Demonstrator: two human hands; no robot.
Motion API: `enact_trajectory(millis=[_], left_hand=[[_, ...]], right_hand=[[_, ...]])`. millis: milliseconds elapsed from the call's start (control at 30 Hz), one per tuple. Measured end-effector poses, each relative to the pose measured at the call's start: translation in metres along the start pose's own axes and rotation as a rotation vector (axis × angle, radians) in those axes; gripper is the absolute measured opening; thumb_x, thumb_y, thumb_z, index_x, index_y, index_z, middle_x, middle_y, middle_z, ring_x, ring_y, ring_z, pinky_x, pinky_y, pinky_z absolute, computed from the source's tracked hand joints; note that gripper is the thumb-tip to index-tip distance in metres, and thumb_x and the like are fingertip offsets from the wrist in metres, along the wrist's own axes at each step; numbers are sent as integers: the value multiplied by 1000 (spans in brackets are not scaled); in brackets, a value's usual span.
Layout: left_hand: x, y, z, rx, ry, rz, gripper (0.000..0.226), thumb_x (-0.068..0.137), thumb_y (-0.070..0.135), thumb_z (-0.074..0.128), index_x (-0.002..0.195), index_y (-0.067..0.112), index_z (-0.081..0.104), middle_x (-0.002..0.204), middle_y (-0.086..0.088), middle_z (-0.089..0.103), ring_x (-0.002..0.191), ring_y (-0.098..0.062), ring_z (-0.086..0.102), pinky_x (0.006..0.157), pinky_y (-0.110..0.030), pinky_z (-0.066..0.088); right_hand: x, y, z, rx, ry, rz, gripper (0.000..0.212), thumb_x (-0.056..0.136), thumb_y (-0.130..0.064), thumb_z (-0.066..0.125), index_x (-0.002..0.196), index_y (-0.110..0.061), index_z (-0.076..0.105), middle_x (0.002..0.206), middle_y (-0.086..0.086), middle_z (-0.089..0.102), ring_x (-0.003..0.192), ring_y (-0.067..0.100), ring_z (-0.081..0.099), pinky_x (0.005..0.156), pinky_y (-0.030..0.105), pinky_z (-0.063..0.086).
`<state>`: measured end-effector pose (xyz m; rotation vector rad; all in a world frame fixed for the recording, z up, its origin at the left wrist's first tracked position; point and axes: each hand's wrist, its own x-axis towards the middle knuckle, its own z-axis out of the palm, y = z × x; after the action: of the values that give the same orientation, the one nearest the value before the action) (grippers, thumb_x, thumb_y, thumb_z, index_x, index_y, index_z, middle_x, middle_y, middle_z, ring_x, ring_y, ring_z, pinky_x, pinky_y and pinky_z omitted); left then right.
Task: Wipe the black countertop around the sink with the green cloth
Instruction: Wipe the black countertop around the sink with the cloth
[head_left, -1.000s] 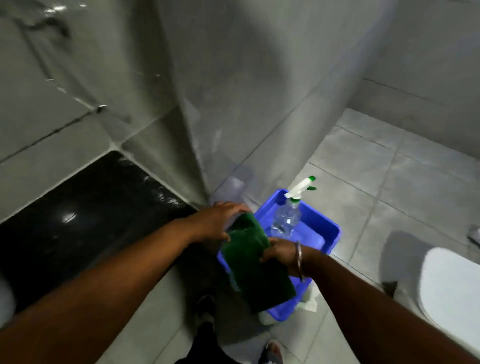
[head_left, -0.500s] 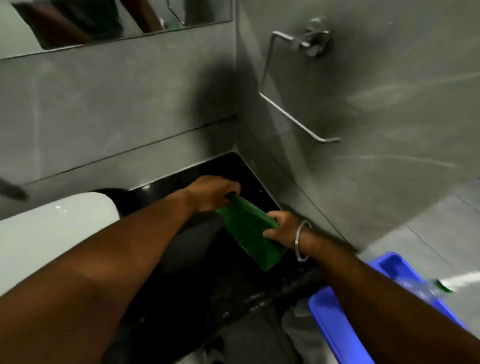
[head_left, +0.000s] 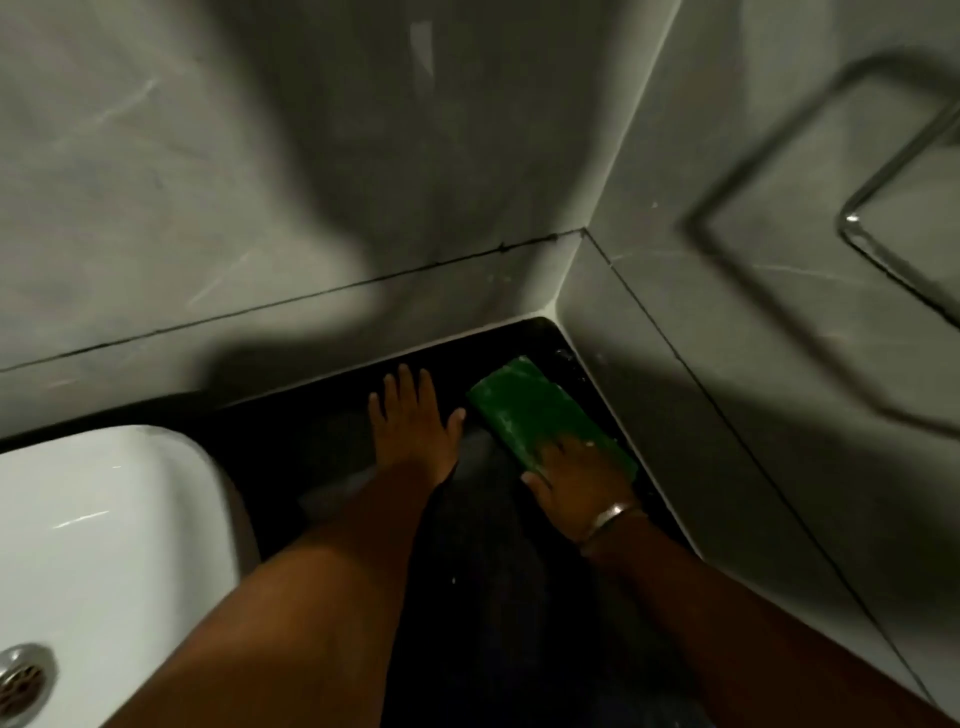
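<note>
Right hand (head_left: 582, 475), fingers flat, presses green cloth (head_left: 540, 415) onto black countertop (head_left: 478, 545) at centre-right corner for wiping; left hand (head_left: 413, 421), fingers splayed, holds nothing, likely bracing beside sink (head_left: 104, 519).

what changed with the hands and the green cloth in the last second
The folded green cloth, held in the air by both hands over the blue tub a second ago, now lies flat on the black countertop in the wall corner. The left hand has let go and rests open on the counter. The right hand presses the cloth's near end. The cloth stays folded.
</note>
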<state>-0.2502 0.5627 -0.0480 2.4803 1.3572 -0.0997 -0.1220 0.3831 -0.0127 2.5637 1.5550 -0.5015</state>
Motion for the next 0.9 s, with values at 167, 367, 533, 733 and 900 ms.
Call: enact_trajectory(millis=[167,367,533,733,900], left_hand=[[1,-3,15,13,146,30,75,94,54,37,153,10,25,161,-20,21,149,-37,18,120,-56,10],[8,-4,22,68,191,17,75,91,55,27,153,12,26,161,-19,23,149,-35,20,119,-56,12],[8,-4,18,88,194,6,76,91,57,24,155,16,22,163,-16,18,151,-32,15,120,-54,9],[5,-3,11,80,186,21,73,95,56,27,155,15,21,163,-16,16,151,-32,14,121,-53,8],[3,-1,9,63,168,12,73,95,56,29,156,17,17,164,-15,13,152,-31,10,122,-53,7]], right_hand=[[69,-9,0,-74,52,-204,73,95,-49,38,153,-19,7,162,12,3,147,36,5,117,49,8],[144,6,-5,10,126,-8,71,93,-49,34,152,-21,7,162,11,5,147,35,6,118,51,7],[165,22,-10,16,170,3,73,90,-54,32,152,-24,8,162,8,6,147,32,8,119,48,6],[81,30,5,109,189,53,71,86,-43,37,151,-21,20,161,11,15,147,32,14,118,48,13],[-8,49,35,62,99,82,90,64,-37,42,150,-20,23,159,13,19,145,35,19,115,51,19]])
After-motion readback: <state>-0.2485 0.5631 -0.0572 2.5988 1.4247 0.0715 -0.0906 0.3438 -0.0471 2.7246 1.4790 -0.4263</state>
